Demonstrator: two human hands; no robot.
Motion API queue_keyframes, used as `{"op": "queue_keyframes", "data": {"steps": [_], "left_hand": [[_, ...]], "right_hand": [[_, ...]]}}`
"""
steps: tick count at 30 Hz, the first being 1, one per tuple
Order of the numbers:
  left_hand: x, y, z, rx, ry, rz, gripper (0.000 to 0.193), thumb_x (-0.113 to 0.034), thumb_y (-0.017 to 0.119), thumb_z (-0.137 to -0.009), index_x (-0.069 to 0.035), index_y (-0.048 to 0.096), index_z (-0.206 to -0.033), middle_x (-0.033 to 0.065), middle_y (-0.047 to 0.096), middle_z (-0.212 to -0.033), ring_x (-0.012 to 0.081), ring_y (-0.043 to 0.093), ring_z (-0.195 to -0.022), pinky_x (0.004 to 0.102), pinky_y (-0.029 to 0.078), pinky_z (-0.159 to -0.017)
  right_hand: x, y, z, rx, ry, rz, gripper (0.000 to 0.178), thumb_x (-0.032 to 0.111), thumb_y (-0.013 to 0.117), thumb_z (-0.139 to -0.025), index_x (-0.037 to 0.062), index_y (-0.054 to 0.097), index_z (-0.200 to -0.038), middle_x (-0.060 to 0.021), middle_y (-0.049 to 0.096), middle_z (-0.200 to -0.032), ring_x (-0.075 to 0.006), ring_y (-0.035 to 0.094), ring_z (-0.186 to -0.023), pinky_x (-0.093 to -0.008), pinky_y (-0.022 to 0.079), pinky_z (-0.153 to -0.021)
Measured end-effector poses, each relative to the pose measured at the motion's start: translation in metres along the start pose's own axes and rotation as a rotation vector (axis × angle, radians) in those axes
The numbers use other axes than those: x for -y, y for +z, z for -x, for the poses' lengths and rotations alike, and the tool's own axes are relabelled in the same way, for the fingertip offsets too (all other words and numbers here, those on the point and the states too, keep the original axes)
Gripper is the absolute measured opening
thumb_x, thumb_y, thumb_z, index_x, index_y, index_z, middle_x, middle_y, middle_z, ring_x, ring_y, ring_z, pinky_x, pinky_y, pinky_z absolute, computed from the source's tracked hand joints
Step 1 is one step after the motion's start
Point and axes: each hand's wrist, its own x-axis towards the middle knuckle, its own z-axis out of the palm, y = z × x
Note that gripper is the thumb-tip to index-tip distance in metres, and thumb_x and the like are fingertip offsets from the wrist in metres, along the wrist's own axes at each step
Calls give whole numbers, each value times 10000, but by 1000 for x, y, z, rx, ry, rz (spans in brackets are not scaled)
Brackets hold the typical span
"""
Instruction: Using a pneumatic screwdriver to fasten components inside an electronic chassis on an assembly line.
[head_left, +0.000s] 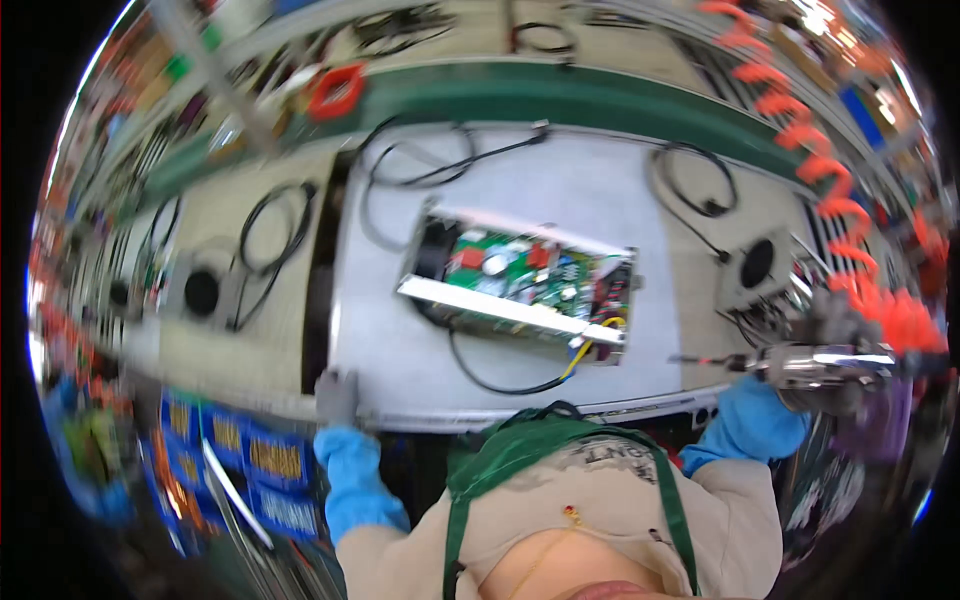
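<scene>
My right hand [832, 345], in a grey glove, is closed around a silver pneumatic screwdriver [815, 367]. The tool's long thin bit points left, toward the middle of the bench. My left hand [338, 397], also gloved, rests at the front left corner of a white work board [400, 370]; blur hides how its fingers lie. On the board sits an open metal power-supply case [500, 305] with a green circuit board [525, 280] showing inside and a dark fan [436, 248] at its left end. A yellow wire [578, 358] and a black cable come out near its right front corner.
A red coiled air hose [825, 170] hangs down on the right. Further units with fans stand left [200, 290] and right [757, 264], with black cables [275, 235] coiled nearby. Blue bins [275, 460] sit below the bench at left. A red tray [337, 92] lies behind.
</scene>
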Motion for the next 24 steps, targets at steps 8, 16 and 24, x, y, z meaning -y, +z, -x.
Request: {"op": "queue_keyframes", "data": {"steps": [8, 16, 24], "left_hand": [[18, -5, -14, 103, 150, 250, 495, -343, 651, -792, 72, 650, -1062, 221, 685, -988, 324, 657, -935, 379, 491, -856], [32, 3, -34, 435, 121, 540, 430, -193, 632, -792, 101, 623, -1106, 147, 667, -952, 218, 625, -816, 317, 492, -742], [-30, 12, 17, 872, 160, 662, 434, -155, 574, -799, 95, 588, -1154, 114, 643, -941, 192, 612, -825, 304, 507, -723]], "right_hand": [[11, 60, -10, 329, -69, -67, 361, 392, 729, -811, 64, 577, -825, -23, 597, -633, -168, 589, -551, -316, 447, -562], [-38, 126, 24, 430, 49, -132, 361, 381, 708, -842, 39, 597, -809, -52, 642, -718, -191, 616, -622, -340, 496, -604], [-56, 124, 41, 303, 159, -69, 492, 497, 723, -779, 14, 627, -773, -34, 633, -673, -195, 611, -583, -377, 490, -565]]}}
